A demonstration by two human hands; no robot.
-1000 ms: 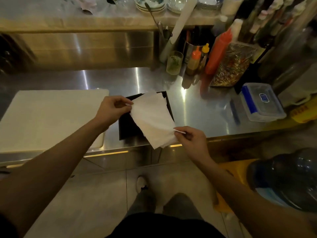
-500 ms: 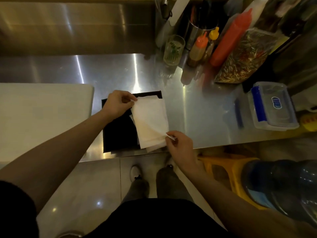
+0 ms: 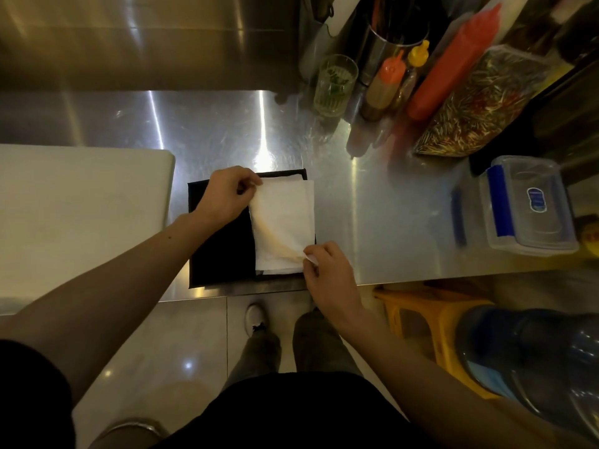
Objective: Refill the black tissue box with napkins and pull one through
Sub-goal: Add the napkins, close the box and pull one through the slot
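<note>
White soft napkins (image 3: 283, 222) — flat black box (image 3: 220, 251)

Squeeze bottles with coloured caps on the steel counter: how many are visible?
3, clustered at the back right: tall red squeeze bottle, orange-capped bottle left of it, yellow-capped bottle between them. Others may be hidden behind.

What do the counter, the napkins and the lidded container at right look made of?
Counter: likely stainless steel, brushed, with streaky light reflections. Napkins: soft white paper, matte, bending where the left hand and right hand pinch them. Container: clear plastic, see-through, with blue clips.
</note>
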